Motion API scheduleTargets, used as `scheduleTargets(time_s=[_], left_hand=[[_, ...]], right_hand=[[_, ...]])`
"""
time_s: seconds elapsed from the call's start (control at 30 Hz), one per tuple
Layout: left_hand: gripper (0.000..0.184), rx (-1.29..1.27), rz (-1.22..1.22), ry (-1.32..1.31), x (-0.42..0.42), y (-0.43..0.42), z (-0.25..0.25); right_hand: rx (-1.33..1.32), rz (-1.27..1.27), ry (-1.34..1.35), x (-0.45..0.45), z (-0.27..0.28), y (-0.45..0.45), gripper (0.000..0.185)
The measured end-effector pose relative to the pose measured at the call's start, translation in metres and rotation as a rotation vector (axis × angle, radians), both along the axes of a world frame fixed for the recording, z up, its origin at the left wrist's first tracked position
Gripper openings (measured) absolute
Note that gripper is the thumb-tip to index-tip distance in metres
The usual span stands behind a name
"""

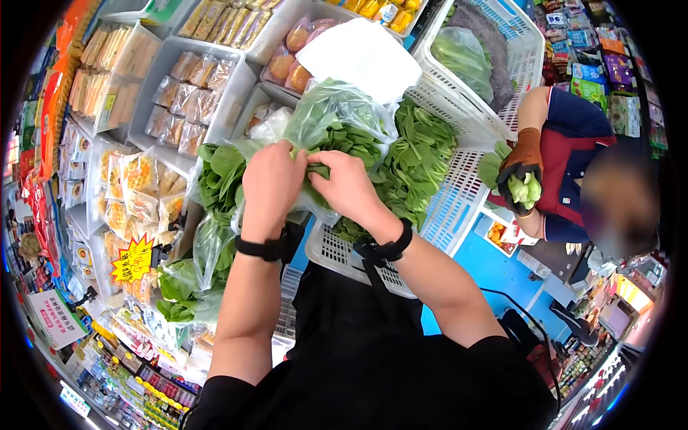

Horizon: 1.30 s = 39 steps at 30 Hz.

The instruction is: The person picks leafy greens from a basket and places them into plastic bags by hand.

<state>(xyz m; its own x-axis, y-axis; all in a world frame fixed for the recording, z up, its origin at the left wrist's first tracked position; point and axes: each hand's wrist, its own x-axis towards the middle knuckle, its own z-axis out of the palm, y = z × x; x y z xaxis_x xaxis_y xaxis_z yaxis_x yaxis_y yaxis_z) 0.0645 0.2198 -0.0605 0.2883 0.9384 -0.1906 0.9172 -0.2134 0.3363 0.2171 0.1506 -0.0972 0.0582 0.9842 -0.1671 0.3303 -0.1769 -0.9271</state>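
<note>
My left hand (274,175) and my right hand (345,185) meet over a crate, fingers closed and fingertips nearly touching. A green leaf (319,170) shows under my right thumb and fingers. What my left fingers pinch is mostly hidden behind the knuckles. Just beyond my hands lies a clear plastic bag (337,104) over leafy greens (351,143). More loose leafy greens (419,158) fill the white crate (459,193) on the right. To the left of my left hand, bunched greens (221,175) stick out of clear bags (213,244). A black band circles each wrist.
Grey bins (193,100) of packaged snacks line the left. A white sheet (362,61) lies beyond the greens. Another white crate (487,72) holds bagged greens. At right, a co-worker's gloved hand (525,161) holds a green vegetable (525,190). A yellow price sign (134,261) stands at left.
</note>
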Motion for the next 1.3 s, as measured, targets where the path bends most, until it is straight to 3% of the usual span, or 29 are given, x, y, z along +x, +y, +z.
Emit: scheduleTargets(time_s=[0.03, 0.17, 0.23, 0.33, 0.47, 0.53, 0.6, 0.67, 0.73, 0.8, 0.9, 1.03, 1.1, 1.2, 1.3], left_hand=[[0.034, -0.166, 0.042, 0.012, 0.002, 0.009, 0.002], [0.031, -0.1, 0.165, -0.062, 0.005, 0.008, -0.002], [0.027, -0.02, 0.186, -0.271, 0.001, 0.004, -0.002], [0.028, 0.075, 0.176, -0.288, -0.007, 0.004, -0.01], [0.03, 0.083, 0.162, -0.272, -0.017, 0.011, -0.016], [0.03, 0.078, 0.147, -0.255, -0.018, 0.013, -0.016], [0.03, 0.035, 0.166, -0.261, -0.019, 0.016, -0.011], [0.031, 0.062, 0.177, -0.289, -0.021, 0.019, -0.005], [0.032, 0.057, 0.184, -0.273, -0.022, 0.024, 0.0], [0.032, 0.069, 0.162, -0.211, -0.025, 0.031, 0.004], [0.033, 0.082, 0.134, -0.119, -0.024, 0.038, 0.006], [0.031, 0.226, 0.083, -0.193, -0.01, 0.034, 0.03], [0.023, 0.241, 0.098, -0.409, 0.002, 0.018, 0.063], [0.016, 0.147, 0.042, -0.625, 0.013, -0.019, 0.083], [0.006, 0.06, -0.16, -0.739, 0.026, -0.085, 0.091]], right_hand=[[0.052, -0.012, -0.035, -0.002, -0.004, 0.003, 0.035], [0.042, -0.048, -0.08, -0.009, 0.003, 0.018, 0.028], [0.088, -0.073, -0.102, -0.019, 0.0, 0.026, 0.019], [0.058, -0.067, -0.114, -0.031, -0.016, 0.04, 0.026], [-0.022, -0.015, -0.19, -0.046, -0.044, 0.064, 0.02], [-0.051, -0.008, -0.19, -0.047, -0.033, 0.068, 0.02], [0.104, -0.028, -0.115, -0.048, -0.015, 0.063, 0.017], [0.054, 0.037, -0.029, -0.037, 0.002, 0.041, 0.027], [0.164, -0.076, -0.202, -0.029, 0.015, 0.004, 0.047], [0.262, -0.026, -0.311, -0.007, 0.026, -0.035, 0.058], [0.216, 0.028, -0.256, 0.016, 0.032, -0.096, 0.046], [0.047, 0.165, -0.179, 0.038, 0.039, -0.172, 0.039], [-0.092, 0.311, -0.151, 0.048, 0.046, -0.201, 0.036], [-0.204, 0.253, -0.287, 0.059, 0.049, -0.234, 0.034], [-0.207, 0.165, -0.341, 0.073, 0.065, -0.254, 0.033]])
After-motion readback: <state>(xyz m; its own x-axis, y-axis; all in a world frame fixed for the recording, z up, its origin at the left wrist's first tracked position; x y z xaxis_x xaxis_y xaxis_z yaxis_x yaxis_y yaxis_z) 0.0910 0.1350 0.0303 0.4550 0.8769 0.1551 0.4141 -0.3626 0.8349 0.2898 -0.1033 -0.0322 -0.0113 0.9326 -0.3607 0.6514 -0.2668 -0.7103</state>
